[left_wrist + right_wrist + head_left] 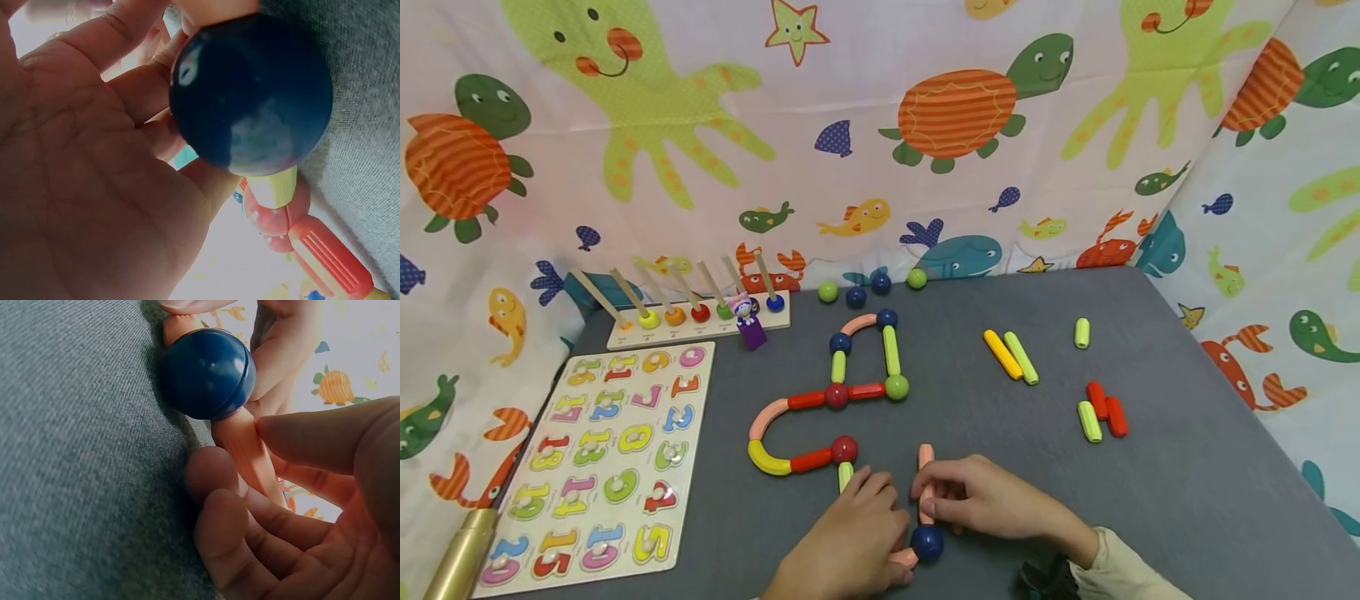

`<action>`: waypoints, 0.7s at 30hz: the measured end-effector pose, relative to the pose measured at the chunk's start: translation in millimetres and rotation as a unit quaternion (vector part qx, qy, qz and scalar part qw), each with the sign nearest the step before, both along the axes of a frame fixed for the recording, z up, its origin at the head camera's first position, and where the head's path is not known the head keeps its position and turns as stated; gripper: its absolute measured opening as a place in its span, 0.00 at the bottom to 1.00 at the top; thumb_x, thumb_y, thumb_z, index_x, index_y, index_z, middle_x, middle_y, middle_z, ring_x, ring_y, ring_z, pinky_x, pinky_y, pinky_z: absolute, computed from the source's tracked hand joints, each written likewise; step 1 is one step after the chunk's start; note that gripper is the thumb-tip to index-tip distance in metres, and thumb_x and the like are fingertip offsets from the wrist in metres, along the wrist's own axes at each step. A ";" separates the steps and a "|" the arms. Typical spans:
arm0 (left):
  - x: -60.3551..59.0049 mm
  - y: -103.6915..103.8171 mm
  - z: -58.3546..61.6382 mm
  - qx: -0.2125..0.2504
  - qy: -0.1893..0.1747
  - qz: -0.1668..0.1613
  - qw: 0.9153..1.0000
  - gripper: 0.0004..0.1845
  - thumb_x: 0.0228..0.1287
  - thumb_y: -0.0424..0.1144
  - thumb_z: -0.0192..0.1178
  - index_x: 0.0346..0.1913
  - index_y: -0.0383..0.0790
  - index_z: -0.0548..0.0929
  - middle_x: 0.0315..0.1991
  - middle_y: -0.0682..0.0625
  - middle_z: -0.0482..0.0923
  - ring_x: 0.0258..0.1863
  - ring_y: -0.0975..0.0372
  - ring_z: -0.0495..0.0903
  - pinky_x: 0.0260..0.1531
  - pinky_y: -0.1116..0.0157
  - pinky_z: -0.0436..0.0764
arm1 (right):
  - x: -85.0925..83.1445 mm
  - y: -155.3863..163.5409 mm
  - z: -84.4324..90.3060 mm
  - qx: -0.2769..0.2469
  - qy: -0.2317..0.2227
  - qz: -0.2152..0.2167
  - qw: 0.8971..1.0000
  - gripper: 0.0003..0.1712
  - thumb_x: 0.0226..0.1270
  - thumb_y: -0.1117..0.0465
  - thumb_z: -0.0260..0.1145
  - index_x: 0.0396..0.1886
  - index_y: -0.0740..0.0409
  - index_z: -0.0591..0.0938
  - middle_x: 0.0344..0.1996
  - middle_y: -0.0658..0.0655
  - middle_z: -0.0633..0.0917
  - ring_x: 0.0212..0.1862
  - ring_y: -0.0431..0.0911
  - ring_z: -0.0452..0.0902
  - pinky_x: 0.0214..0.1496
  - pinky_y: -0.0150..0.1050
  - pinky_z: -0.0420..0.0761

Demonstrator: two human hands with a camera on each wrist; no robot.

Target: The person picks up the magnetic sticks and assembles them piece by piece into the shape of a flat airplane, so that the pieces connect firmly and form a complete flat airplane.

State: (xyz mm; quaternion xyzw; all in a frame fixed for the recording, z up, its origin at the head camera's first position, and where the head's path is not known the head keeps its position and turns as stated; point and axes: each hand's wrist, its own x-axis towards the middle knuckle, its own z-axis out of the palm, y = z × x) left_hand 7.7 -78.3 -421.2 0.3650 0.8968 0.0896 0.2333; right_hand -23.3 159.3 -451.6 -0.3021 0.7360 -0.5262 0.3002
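My right hand point(973, 497) pinches a pink magnetic stick point(927, 462) between thumb and fingers. The stick's near end joins a navy ball point(927, 543), which also shows in the right wrist view. From that ball a second pink stick point(904, 557) runs leftward under my left hand point(853, 533), whose thumb and fingers hold it. Close up in the left wrist view, another navy ball point(250, 94) sits by the left palm, hidden from above. A pale green stick point(273, 189) links it to a red ball point(281, 206) of the built outline.
The outline continues through red sticks point(812, 461), a yellow curve point(769, 460) and a closed upper loop. Loose sticks point(1002, 354) lie to the right, and spare balls point(856, 297) at the back. A number puzzle board point(696, 433) and a peg stacker point(655, 335) stand left.
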 end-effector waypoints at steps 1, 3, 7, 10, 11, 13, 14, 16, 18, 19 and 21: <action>-0.1 0.2 0.3 -0.001 -0.004 0.002 1.000 0.16 0.65 0.58 0.76 0.33 0.54 0.84 0.52 0.57 0.81 0.69 0.59 0.70 0.76 0.49 0.64 | 0.0 -0.3 0.0 0.003 0.000 0.000 1.000 0.09 0.83 0.58 0.64 0.54 0.56 0.86 0.30 0.51 0.84 0.27 0.36 0.77 0.30 0.32 0.79; 0.6 0.8 0.4 -0.002 -0.002 0.003 1.000 0.15 0.66 0.58 0.75 0.38 0.51 0.88 0.53 0.56 0.81 0.68 0.59 0.71 0.75 0.52 0.65 | -0.1 -0.9 0.0 0.008 -0.001 -0.002 1.000 0.09 0.84 0.58 0.63 0.54 0.55 0.86 0.30 0.52 0.84 0.27 0.36 0.77 0.30 0.32 0.78; 4.4 1.6 0.2 0.009 0.023 0.004 1.000 0.18 0.67 0.58 0.75 0.46 0.48 0.90 0.50 0.56 0.81 0.63 0.60 0.72 0.68 0.58 0.72 | -0.8 -2.0 0.2 0.018 -0.002 -0.006 1.000 0.10 0.85 0.59 0.63 0.55 0.56 0.86 0.30 0.51 0.84 0.26 0.36 0.77 0.30 0.31 0.78; 6.8 2.6 0.7 0.012 0.033 0.005 0.999 0.18 0.67 0.57 0.75 0.48 0.47 0.90 0.49 0.55 0.82 0.62 0.60 0.72 0.63 0.59 0.76 | -1.2 -2.4 0.5 0.022 0.000 -0.006 1.000 0.11 0.85 0.59 0.63 0.55 0.57 0.87 0.29 0.50 0.84 0.26 0.36 0.76 0.30 0.31 0.78; 7.2 3.0 0.9 0.010 0.034 0.005 0.999 0.19 0.67 0.57 0.75 0.49 0.47 0.90 0.49 0.55 0.82 0.63 0.60 0.72 0.63 0.58 0.76 | -1.1 -2.5 0.6 0.024 0.002 -0.006 1.000 0.11 0.85 0.59 0.63 0.55 0.57 0.87 0.29 0.49 0.84 0.26 0.35 0.76 0.29 0.31 0.77; 7.8 4.0 1.5 0.003 0.026 0.008 1.000 0.20 0.67 0.58 0.75 0.50 0.46 0.90 0.51 0.54 0.83 0.64 0.59 0.72 0.62 0.58 0.77 | -0.7 -2.7 0.6 0.026 0.005 -0.006 1.000 0.11 0.84 0.58 0.63 0.55 0.57 0.87 0.28 0.47 0.83 0.25 0.35 0.76 0.29 0.30 0.76; 8.0 4.5 1.8 -0.001 0.022 0.010 1.000 0.20 0.66 0.58 0.75 0.50 0.46 0.90 0.51 0.54 0.83 0.65 0.59 0.72 0.62 0.57 0.77 | -0.6 -2.8 0.6 0.028 0.005 -0.006 1.000 0.11 0.84 0.58 0.63 0.55 0.57 0.87 0.27 0.46 0.82 0.25 0.34 0.75 0.29 0.30 0.76; 8.1 6.1 2.2 -0.010 0.011 0.014 1.000 0.20 0.67 0.58 0.75 0.49 0.46 0.91 0.52 0.54 0.84 0.66 0.59 0.72 0.61 0.57 0.78 | -0.3 -2.9 0.7 0.031 0.004 -0.004 1.000 0.11 0.84 0.58 0.63 0.55 0.56 0.87 0.27 0.44 0.81 0.25 0.34 0.75 0.28 0.29 0.74; 7.7 7.5 2.9 -0.019 -0.004 0.019 1.000 0.20 0.67 0.58 0.74 0.46 0.45 0.91 0.52 0.53 0.85 0.67 0.59 0.72 0.61 0.57 0.79 | -0.2 -3.1 0.6 0.034 0.002 -0.002 0.999 0.11 0.84 0.58 0.63 0.55 0.56 0.87 0.27 0.42 0.81 0.25 0.34 0.74 0.28 0.29 0.73; 7.4 8.1 3.4 -0.022 -0.013 0.023 0.999 0.19 0.67 0.58 0.74 0.46 0.45 0.91 0.53 0.53 0.85 0.67 0.59 0.72 0.61 0.57 0.80 | -0.5 -3.2 0.5 0.035 0.003 0.000 0.999 0.11 0.84 0.58 0.63 0.55 0.55 0.88 0.27 0.42 0.81 0.25 0.34 0.74 0.28 0.29 0.73; 7.5 8.5 4.3 -0.024 -0.023 0.027 0.999 0.18 0.68 0.57 0.74 0.43 0.45 0.92 0.52 0.53 0.86 0.67 0.59 0.72 0.60 0.57 0.80 | -1.1 -3.5 0.4 0.035 0.010 0.005 0.999 0.11 0.84 0.58 0.63 0.55 0.55 0.88 0.26 0.41 0.80 0.25 0.34 0.74 0.28 0.29 0.72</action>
